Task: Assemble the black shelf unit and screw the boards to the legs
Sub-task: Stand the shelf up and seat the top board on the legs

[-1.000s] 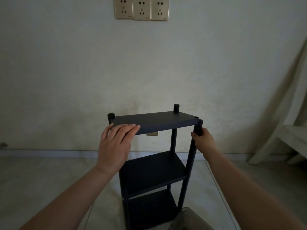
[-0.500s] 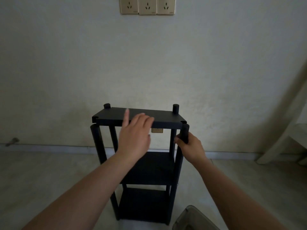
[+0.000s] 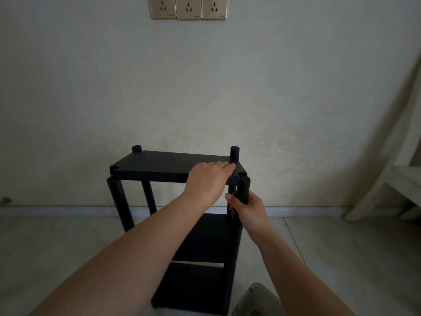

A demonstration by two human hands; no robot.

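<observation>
The head view looks down at a black shelf unit (image 3: 180, 213) standing on the floor (image 3: 57, 247) just in front of a pale wall (image 3: 205, 87), at the centre of the picture. The left hand (image 3: 208, 180) lies flat on the top board (image 3: 168, 165) near its 3 o'clock end, fingers (image 3: 224, 165) straight and together, pressing down. The right hand (image 3: 247, 207) grips the near right leg (image 3: 243, 190), its fingers curled and clamped round the post just under the board. That leg's top stands just outside the board's notched corner at 4 o'clock, and the near left leg (image 3: 118, 201) at 8 o'clock likewise sits below and outside its corner, while the two far legs poke up through the board at 11 and 1 o'clock. The step in hand appears to be seating the top board on its near legs. To do it well, I would hold the board level with the flat hand, swing the gripped leg upright into the notch, and keep the unit from twisting; forcing one corner could rack the frame. The unit is matte black throughout, with round posts and three flat boards, the lower two in shadow. Three wall sockets (image 3: 188, 8) sit at 12 o'clock, and a clear container (image 3: 257, 299) shows at 5 o'clock.
</observation>
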